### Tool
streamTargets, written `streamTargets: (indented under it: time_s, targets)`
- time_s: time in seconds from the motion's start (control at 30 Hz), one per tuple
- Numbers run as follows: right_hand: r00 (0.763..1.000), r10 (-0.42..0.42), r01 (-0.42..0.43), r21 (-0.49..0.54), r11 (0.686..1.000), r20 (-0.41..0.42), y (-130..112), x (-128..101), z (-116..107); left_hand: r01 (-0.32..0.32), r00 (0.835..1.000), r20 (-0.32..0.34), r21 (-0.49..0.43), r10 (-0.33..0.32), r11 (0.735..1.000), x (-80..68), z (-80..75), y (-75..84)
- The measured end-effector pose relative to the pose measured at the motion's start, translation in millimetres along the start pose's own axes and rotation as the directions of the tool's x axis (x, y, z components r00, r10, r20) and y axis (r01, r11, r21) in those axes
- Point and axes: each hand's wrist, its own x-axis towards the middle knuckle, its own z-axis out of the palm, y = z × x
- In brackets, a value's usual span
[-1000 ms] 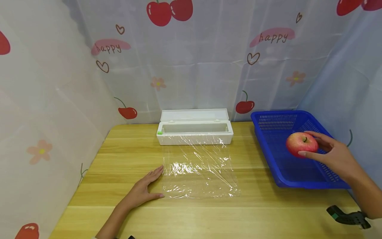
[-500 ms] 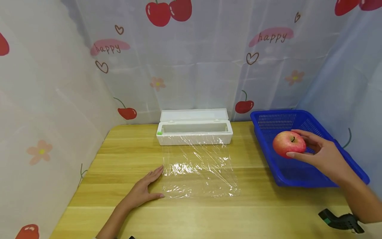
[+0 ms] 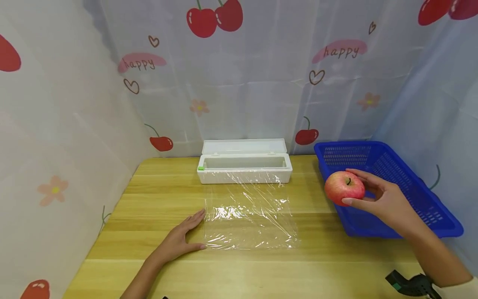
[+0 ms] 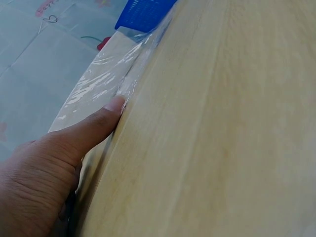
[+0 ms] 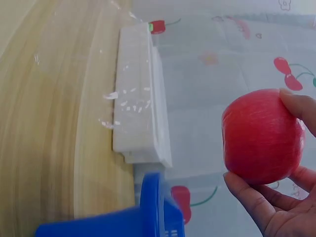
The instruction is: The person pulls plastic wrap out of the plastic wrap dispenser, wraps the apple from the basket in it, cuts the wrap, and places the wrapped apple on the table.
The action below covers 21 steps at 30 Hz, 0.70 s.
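**A:** What's the setting?

**B:** A pale wooden table (image 3: 261,274) fills the lower half of the head view, closed in on three sides by a white curtain (image 3: 261,83) printed with cherries, hearts and the word "happy".

**A:** And the apple?

**B:** A red apple (image 3: 344,187) sits right of centre in the head view, held in the air over the near left edge of a blue basket (image 3: 429,207). The right hand (image 3: 381,199) grips it, fingers curled over the top and thumb below. In the right wrist view the apple (image 5: 261,136) is at the right edge of the frame, with fingertips (image 5: 298,106) on its upper side and the thumb under it.

**A:** What lies next to it?

**B:** The basket stands at the table's right side, towards the back. Left of it, in the middle of the frame, a sheet of clear film (image 3: 250,211) lies flat on the wood. Its far edge touches a long white dispenser box (image 3: 244,168), whose lid is open, standing against the curtain.

**A:** The other hand?

**B:** The left hand (image 3: 179,241) lies flat on the table at lower left of centre, fingers straight and together, fingertips at the film's left edge. In the left wrist view the thumb (image 4: 89,128) touches the film's crinkled corner (image 4: 118,84).

**A:** Anything else?

**B:** A black strap with a green mark (image 3: 410,284) shows at the right wrist, in the lower right corner.
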Motion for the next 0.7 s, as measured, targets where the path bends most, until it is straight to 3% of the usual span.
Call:
streamTargets:
  time_s: [0.2,0.7]
  targets:
    - [0.999,-0.043,0.043,0.058,0.997,0.015,-9.2,4.6,21.1,-0.035,0.999,-0.013,0.000,0.035,0.999,1.5,-0.4,-0.1]
    - [0.991,-0.119,0.109,0.156,0.982,0.055,-27.1,12.5,68.7,-0.008,1.000,0.000,0.000,0.008,1.000,-0.5,-0.8,1.3]
